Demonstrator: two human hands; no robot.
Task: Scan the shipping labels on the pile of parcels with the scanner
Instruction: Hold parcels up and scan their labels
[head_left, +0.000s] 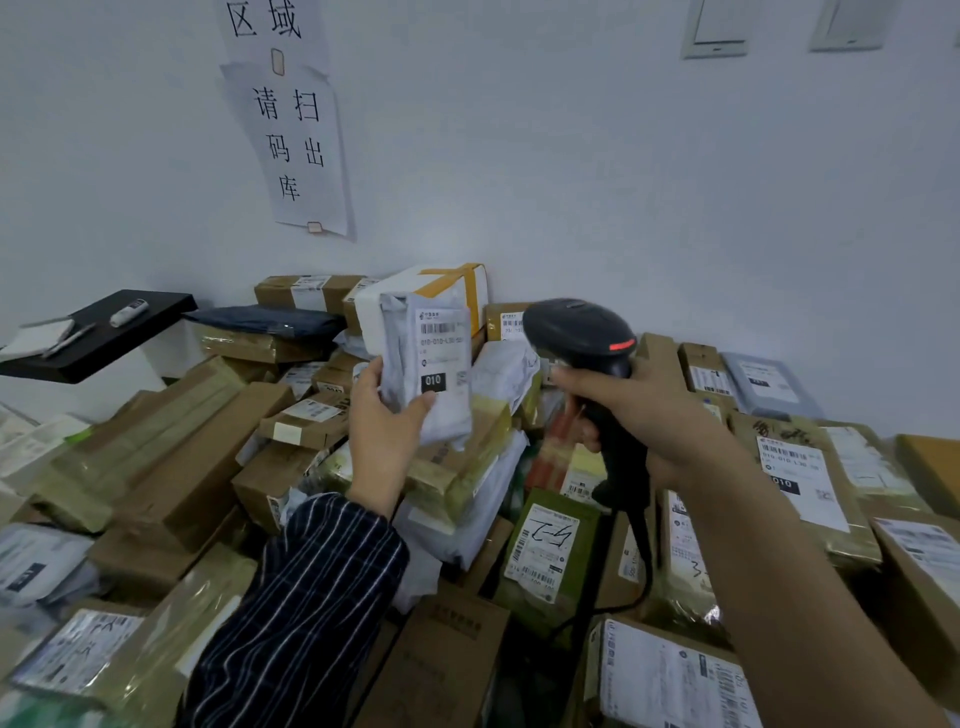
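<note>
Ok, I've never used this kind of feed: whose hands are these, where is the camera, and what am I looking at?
There is no machine here. A person works with bare hands, and the single picture comes from a camera worn on their head, looking forward and down. The left hand holds up a small grey parcel, with its label facing the camera. The right hand grips a black scanner by its handle, raised just right of that parcel; its cable hangs down. Below lies the pile of parcels, mostly brown boxes and bags, against a white wall with a paper sign. A black shelf sits at the left.
</note>
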